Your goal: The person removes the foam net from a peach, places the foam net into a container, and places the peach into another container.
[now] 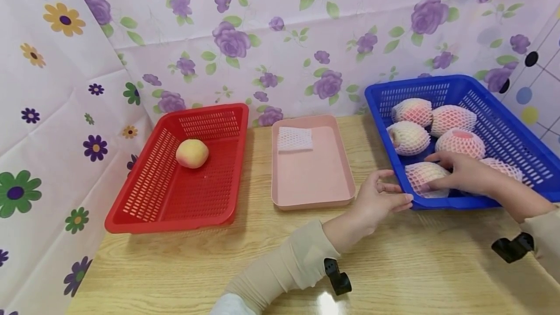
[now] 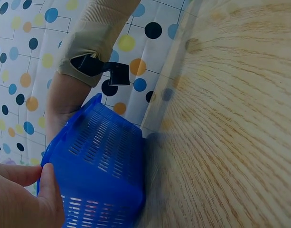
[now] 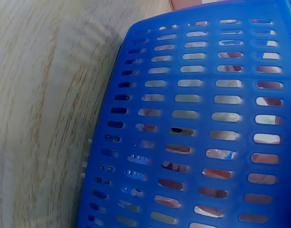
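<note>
At the right stands a blue plastic basket (image 1: 520,135) with several peaches in white foam nets, such as a netted peach (image 1: 455,119) toward its back. My right hand (image 1: 470,171) reaches over the front rim and holds a netted peach (image 1: 422,175) in the near left corner, thumb on one side and fingers on the other. In the right wrist view, the basket's slotted wall (image 3: 207,104) hides that hand. My left hand (image 1: 376,203) grips the basket's rim at the same corner; its thumb and a finger show there in the left wrist view.
A pink tray (image 1: 312,179) left of the blue basket holds an empty foam net (image 1: 295,139). Farther left, a red basket (image 1: 175,225) contains one bare peach (image 1: 192,153). Everything stands on a wooden table (image 1: 183,271), with flowered sheets (image 1: 262,23) hanging behind and at the left.
</note>
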